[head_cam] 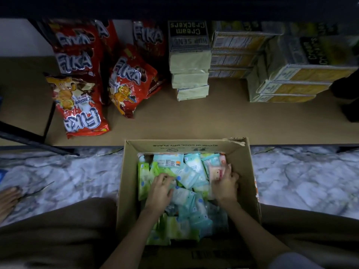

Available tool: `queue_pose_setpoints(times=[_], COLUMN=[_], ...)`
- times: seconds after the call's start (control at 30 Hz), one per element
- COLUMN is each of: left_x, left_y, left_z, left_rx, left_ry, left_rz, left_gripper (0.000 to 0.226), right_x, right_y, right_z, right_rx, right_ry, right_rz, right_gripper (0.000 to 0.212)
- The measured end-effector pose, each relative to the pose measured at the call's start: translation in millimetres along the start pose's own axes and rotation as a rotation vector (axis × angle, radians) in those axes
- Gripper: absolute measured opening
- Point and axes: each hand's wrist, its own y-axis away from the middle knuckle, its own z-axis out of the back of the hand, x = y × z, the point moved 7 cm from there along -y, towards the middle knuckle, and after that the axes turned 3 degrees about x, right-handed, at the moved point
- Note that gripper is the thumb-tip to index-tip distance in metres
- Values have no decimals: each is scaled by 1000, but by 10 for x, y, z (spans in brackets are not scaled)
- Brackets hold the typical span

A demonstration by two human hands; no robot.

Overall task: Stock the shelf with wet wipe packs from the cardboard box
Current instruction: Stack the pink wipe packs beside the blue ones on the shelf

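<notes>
Both my hands dig in the box (pixel 240 164): left grip (pixel 159 188) loosely curled on packs (pixel 186 175), right grip (pixel 226 186) holding a pink pack (pixel 216 171). Shelf (pixel 194 121) has no wipes yet.

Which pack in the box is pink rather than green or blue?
The pink pack by the box's right wall, held in the right hand; the other packs are green or blue.

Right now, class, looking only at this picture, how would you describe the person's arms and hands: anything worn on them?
Both forearms are bare; the left hand and right hand wear no gloves, and no rings, watch or bracelets show. A pale sleeve edge shows near the right elbow.
</notes>
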Motion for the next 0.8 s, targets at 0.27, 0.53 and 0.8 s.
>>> queue_pose_setpoints(times=[0.27, 0.53, 0.8], left_x=[391, 332, 413], left_y=[-341, -291, -128], left_z=[-108, 165, 769], left_rx=[182, -174, -156], left_ry=[-337, -235, 743], left_rz=[220, -28, 173], left_gripper=[74, 46, 37], right_x=[-228, -264, -58], right_y=[-198, -120, 5], right_z=[-299, -244, 22], right_rx=[133, 96, 1], right_ry=[-36, -197, -311], right_rz=[-20, 48, 94], right_gripper=[103, 98, 78])
